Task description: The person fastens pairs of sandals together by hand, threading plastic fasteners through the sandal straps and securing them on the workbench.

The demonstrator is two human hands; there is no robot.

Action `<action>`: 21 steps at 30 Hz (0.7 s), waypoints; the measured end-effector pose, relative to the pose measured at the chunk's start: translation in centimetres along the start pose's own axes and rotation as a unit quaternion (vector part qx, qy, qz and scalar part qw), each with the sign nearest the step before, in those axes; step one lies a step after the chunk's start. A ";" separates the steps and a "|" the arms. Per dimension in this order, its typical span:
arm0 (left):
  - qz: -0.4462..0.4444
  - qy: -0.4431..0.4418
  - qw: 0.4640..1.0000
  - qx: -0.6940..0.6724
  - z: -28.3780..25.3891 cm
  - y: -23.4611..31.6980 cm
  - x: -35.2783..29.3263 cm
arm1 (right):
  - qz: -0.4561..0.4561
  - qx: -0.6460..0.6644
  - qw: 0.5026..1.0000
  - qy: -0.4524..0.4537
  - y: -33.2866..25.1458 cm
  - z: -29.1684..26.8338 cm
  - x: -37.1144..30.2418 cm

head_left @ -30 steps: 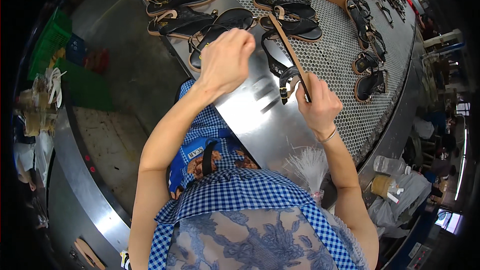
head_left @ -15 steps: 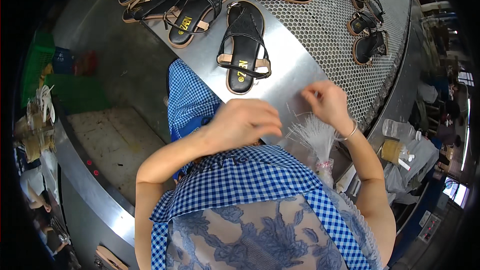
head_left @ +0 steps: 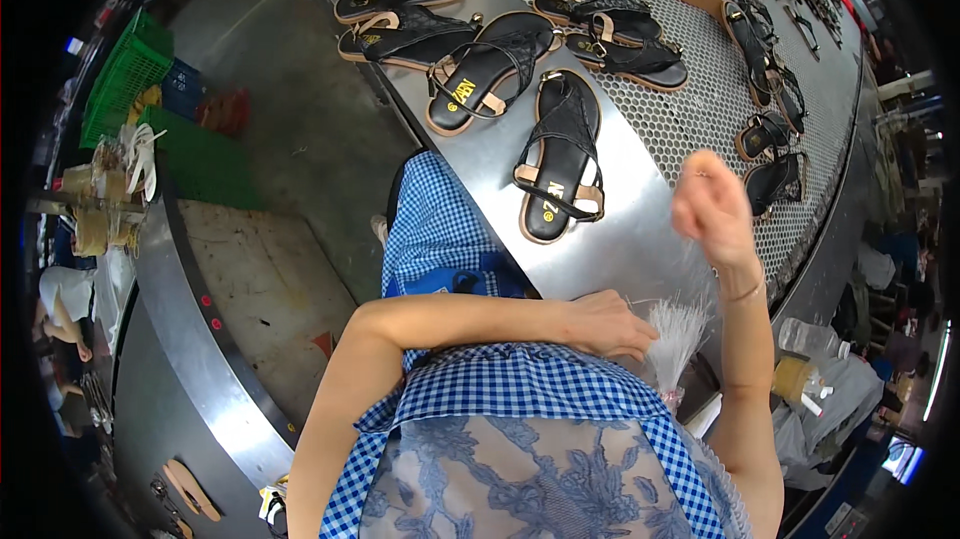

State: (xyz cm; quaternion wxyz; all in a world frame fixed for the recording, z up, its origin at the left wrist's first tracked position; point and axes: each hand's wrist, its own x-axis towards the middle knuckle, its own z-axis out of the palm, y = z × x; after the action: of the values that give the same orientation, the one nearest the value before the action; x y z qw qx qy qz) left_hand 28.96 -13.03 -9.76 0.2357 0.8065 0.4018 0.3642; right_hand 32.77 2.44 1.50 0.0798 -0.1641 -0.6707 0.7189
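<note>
Beside a bundle of thin clear-white strands [head_left: 677, 339], my left hand [head_left: 608, 327] is low in front of my body, fingers bent and pressed together. Whatever its fingertips hold, if anything, is hidden. My right hand [head_left: 712, 204] is raised above the metal work surface, beyond the strands. Its fingers are closed in a pinch, slightly blurred; I cannot make out what is in them. The nearest black sandal [head_left: 560, 159] lies on the smooth metal strip [head_left: 625, 239], toe away from me, straps buckled across the heel. Neither hand touches it.
More black sandals [head_left: 485, 74] lie behind it on the strip. Others, including a sandal pair [head_left: 620, 54], rest on the perforated metal belt [head_left: 690, 129]. A clear plastic container [head_left: 810, 339] stands at right. A green crate [head_left: 125, 74] is at far left.
My left hand has moved right and come in beside the strands. My right hand has lifted away from them and closed. The whole view has shifted, moving the sandals right and down.
</note>
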 end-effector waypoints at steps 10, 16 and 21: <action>-0.516 -0.045 0.757 0.398 -23.0 -5.6 -6.7 | -0.172 -0.652 0.729 -0.116 2.9 8.1 8.1; -0.462 0.055 0.883 0.057 -18.1 -3.4 -8.1 | -0.013 -0.423 0.903 -0.073 5.3 8.0 8.5; -0.396 0.221 0.866 0.211 -16.4 -1.4 -9.0 | -0.083 -0.424 0.901 -0.029 4.4 6.4 6.7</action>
State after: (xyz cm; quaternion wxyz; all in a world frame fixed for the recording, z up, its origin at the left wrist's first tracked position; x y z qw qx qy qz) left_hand 11.89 -18.22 -4.06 0.0890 0.5085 0.7960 0.3159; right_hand 24.82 -1.69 -3.39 0.0428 -0.1056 -0.9253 0.3616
